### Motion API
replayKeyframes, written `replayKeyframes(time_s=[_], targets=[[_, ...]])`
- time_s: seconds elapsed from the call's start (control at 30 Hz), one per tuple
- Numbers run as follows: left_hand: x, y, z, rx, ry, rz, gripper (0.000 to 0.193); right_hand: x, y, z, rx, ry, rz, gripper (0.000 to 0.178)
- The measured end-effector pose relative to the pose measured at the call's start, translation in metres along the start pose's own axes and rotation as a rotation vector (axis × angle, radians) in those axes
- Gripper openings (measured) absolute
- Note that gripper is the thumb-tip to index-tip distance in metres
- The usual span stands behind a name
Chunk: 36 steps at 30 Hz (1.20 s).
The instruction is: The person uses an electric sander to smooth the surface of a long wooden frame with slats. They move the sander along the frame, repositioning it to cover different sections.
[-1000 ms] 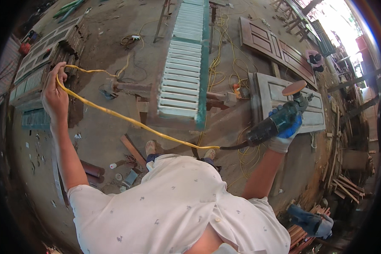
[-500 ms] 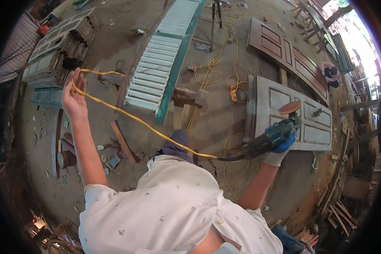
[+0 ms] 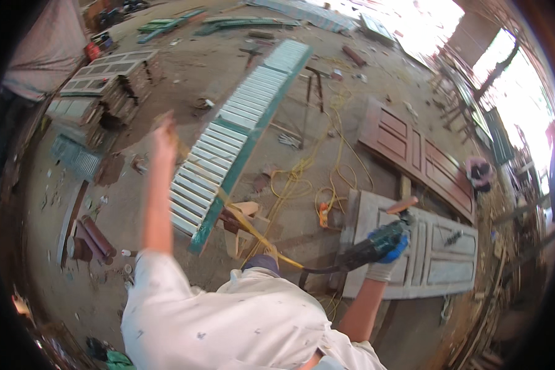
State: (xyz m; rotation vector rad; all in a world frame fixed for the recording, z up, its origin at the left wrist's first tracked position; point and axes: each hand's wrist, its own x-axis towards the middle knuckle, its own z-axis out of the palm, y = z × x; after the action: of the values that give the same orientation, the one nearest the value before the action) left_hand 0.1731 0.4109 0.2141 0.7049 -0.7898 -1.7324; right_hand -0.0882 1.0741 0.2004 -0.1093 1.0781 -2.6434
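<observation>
My right hand [image 3: 396, 248], in a blue and white glove, is closed around the body of a dark green angle grinder [image 3: 367, 248]. Its reddish-brown sanding disc [image 3: 402, 205] points up and away from me. From the grinder's rear a yellow power cord [image 3: 262, 239] runs leftward, crossing over the louvered shutter [image 3: 211, 161], which has pale slats and a green edge. My bare left hand [image 3: 164, 131] is raised at the left of the shutter, beside the blurred far stretch of the cord. Motion smears its fingers, so their grip does not show.
A grey panelled door [image 3: 420, 271] lies under the grinder, with a reddish-brown door [image 3: 382, 134] beyond. Yellow cords [image 3: 296, 179] coil across the floor near an orange tool [image 3: 324, 214]. Stacked frames [image 3: 108, 74] stand at left. Another person [image 3: 478, 174] crouches at far right.
My left arm has swung upward and inward to the right, bringing the cord across the shutter. The grinder stays in my right hand, its disc now seen more edge-on. The view has tilted up.
</observation>
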Motion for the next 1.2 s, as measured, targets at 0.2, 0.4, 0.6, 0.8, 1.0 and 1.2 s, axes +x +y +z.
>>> replayKeyframes(time_s=[0.2,0.4,0.6,0.8,1.0,1.2], targets=[[-0.065,-0.133,0.376,0.509,-0.667,0.472,0.036,0.114,-0.104,-0.027,-0.25,0.027,-0.233,0.056],[-0.272,-0.302,0.335,0.847,-1.062,0.448,0.075,0.175,-0.161,0.015,-0.593,-0.08,-0.445,0.063],[-0.368,-0.367,0.133,0.966,-0.942,-0.467,0.068,0.279,-0.106,0.017,-1.019,-0.344,-0.261,0.05],[-0.374,-0.31,0.116,0.401,-0.621,-0.511,0.074,0.2,0.103,0.154,-1.326,-0.844,0.006,0.073],[-0.362,-0.232,0.09,-0.152,0.087,-0.533,0.079,0.082,0.261,0.183,-1.515,-1.515,-0.095,0.089],[-0.369,-0.225,-0.037,-0.546,0.545,-0.434,0.061,-0.059,0.349,0.176,-1.7,-1.865,0.1,0.089]])
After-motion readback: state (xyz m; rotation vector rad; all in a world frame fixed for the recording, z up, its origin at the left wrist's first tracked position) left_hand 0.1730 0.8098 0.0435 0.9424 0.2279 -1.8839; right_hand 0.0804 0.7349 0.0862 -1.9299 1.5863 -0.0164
